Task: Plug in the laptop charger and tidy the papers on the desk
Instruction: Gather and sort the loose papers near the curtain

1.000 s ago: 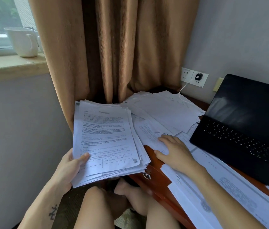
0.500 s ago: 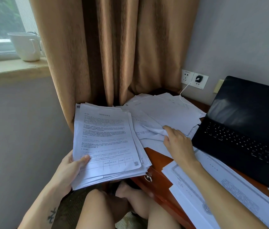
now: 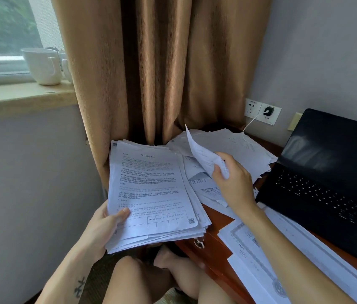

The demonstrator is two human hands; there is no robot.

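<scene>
At the edge of the brown wooden desk [image 3: 215,253], the right hand [image 3: 234,183], pinching one curled white sheet [image 3: 202,155], should lay it square on the thick printed stack [image 3: 151,194] the left hand [image 3: 104,226] grips.

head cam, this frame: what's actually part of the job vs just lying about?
Job:
- left hand gripping paper stack
- right hand pinching single sheet
- loose papers on desk
- charger plug in wall socket
- laptop

Lying about:
- white mugs on windowsill
- curtain
</scene>
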